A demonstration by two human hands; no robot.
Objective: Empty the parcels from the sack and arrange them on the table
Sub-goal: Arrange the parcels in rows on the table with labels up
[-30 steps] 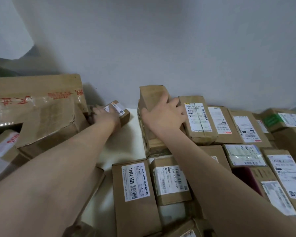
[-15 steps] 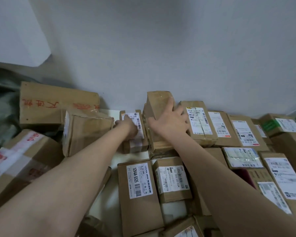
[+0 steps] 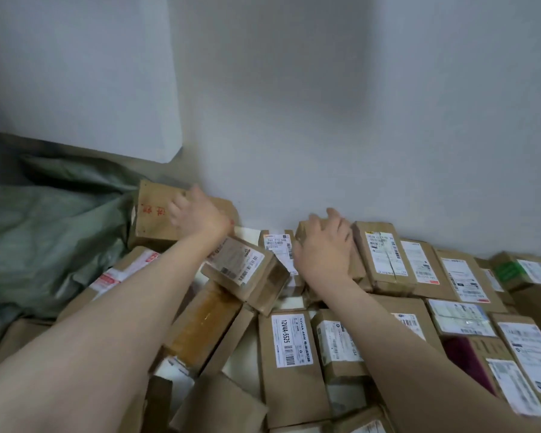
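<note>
Brown cardboard parcels cover the white table (image 3: 241, 357) in rows against the wall. My left hand (image 3: 197, 212) reaches far back and its fingers curl over the top edge of a large brown box with red writing (image 3: 155, 218). My right hand (image 3: 325, 245) lies over an upright plain brown parcel (image 3: 303, 229), gripping its top. A small white-labelled parcel (image 3: 277, 245) stands between my hands. Below my left wrist a labelled parcel (image 3: 247, 271) leans tilted on others. The crumpled green sack (image 3: 44, 232) lies at the left.
A row of labelled parcels (image 3: 384, 254) runs right along the grey wall, with a second row (image 3: 289, 345) in front. More boxes (image 3: 200, 323) pile loosely under my left forearm. A pale panel (image 3: 75, 73) leans at the upper left.
My left hand has let go of the small labelled parcel, left beside the upright one, and moved left to the big red-lettered box. My right hand stays on the upright parcel.
</note>
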